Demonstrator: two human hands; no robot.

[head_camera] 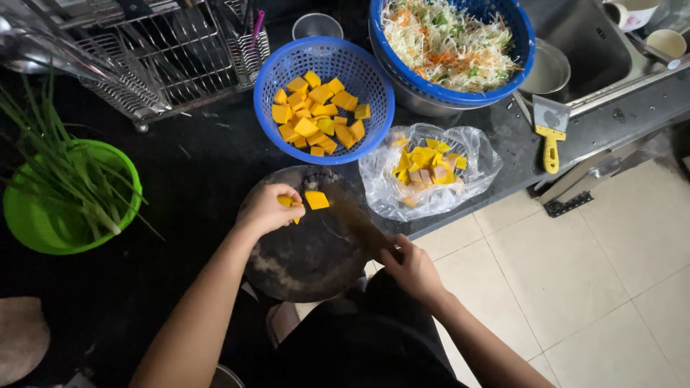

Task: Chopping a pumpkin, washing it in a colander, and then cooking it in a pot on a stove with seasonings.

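Both forearms are bare to the elbow, with no sleeves showing. The left hand (pixel 267 208) and right hand (pixel 415 271) wear no gloves, rings or watch. At six o'clock, dark clothing covers the person's front.

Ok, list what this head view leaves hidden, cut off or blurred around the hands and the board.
- Knife in the right hand: motion blur hides the blade's edge.
- Orange piece under the left hand: fingers cover most of it.
- Round cutting board: near rim hidden by the person's dark clothing.
- Scraps in the clear plastic bag: the film blurs them.
- Green basket: cut off by the left edge.
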